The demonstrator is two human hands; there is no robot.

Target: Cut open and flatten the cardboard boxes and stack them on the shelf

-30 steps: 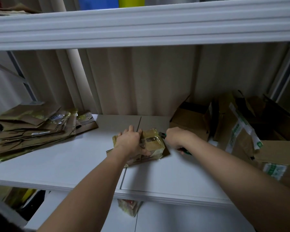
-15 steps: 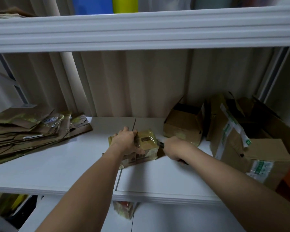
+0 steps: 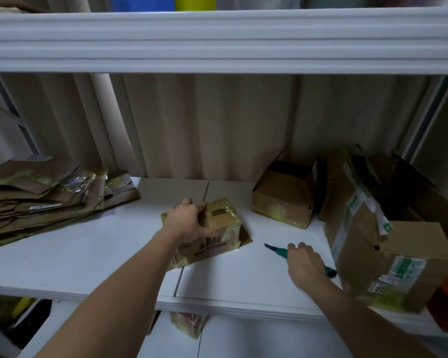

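A small tape-covered cardboard box [image 3: 219, 228] sits in the middle of the white shelf [image 3: 114, 254]. My left hand [image 3: 188, 220] grips its top left corner from above. A green-handled knife [image 3: 279, 252] lies on the shelf to the right of the box, blade pointing left. My right hand [image 3: 305, 262] rests over the knife's handle with relaxed fingers, apart from the box. A stack of flattened cardboard [image 3: 42, 200] lies at the shelf's left end.
An open brown box [image 3: 282, 202] stands at the back right. Larger boxes with green-and-white tape [image 3: 367, 241] crowd the right end, close to my right hand. An upper shelf [image 3: 217, 42] overhangs. Another taped box [image 3: 188, 324] sits on the lower shelf.
My right hand has drawn the knife away from the small box, moved right and lowered it onto the shelf. My left hand keeps its hold on the box.
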